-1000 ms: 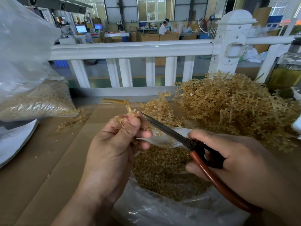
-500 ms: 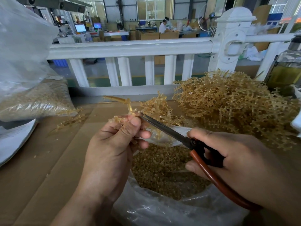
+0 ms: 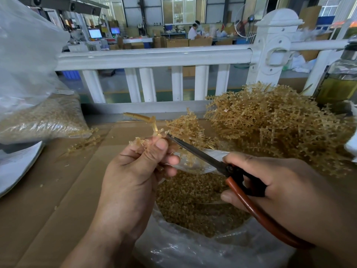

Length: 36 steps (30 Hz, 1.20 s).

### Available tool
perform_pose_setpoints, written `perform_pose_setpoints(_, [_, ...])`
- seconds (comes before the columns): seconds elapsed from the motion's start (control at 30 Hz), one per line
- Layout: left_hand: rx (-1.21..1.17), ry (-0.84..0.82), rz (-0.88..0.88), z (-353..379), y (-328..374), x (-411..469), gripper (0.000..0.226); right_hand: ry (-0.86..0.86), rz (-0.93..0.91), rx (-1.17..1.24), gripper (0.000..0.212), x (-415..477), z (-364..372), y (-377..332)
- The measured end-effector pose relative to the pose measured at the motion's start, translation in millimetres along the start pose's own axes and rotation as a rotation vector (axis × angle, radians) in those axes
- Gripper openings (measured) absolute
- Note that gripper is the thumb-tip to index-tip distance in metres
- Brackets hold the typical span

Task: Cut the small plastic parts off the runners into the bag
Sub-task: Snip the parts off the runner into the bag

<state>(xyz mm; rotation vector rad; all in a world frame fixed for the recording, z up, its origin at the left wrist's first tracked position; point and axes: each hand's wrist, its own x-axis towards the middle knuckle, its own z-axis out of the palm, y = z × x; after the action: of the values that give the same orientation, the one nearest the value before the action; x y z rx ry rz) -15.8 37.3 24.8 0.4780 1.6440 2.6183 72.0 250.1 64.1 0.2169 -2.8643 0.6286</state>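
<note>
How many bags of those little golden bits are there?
2. The open bag sits at bottom centre, nearest the camera. The second bag lies on its side at the far left. Others may be hidden out of frame.

A factory hall: machine monitors [image 3: 95,33], stacked cartons [image 3: 177,43], an industrial fan [image 3: 245,21] beyond a white railing [image 3: 154,57]

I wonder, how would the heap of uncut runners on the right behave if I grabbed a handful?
The heap of runners would probably come up in a tangled clump, since the branched sprues interlock. Thin, airy plastic suggests it is light for its bulk. Loose bits may well shed onto the cardboard.
</note>
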Motion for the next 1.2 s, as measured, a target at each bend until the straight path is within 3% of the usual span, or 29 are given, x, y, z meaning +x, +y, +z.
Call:
perform_pose_setpoints(0.17, [0.017,-0.014,0.005,-0.6,-1.1,-0.2,0.014,0.007,-0.003,0.007,0.063,-0.4,0.1,1.9])
perform_pose_setpoints(0.47, [0.017,-0.016,0.001,-1.8,-3.0,0.1,0.017,-0.025,0.003,0.008,0.048,-0.3,-2.2,-0.4])
perform_pose_setpoints(0.9, [-0.001,-0.001,0.052,1.8,-3.2,-1.0,0.004,-0.107,0.046,0.065,0.065,1.3,0.4,2.2])
perform_pose_setpoints(1.2, [0.051,-0.017,0.076,3.0,-6.4,-2.3,0.005,-0.093,0.055,0.043,0.057,1.1,2.0,0.2])
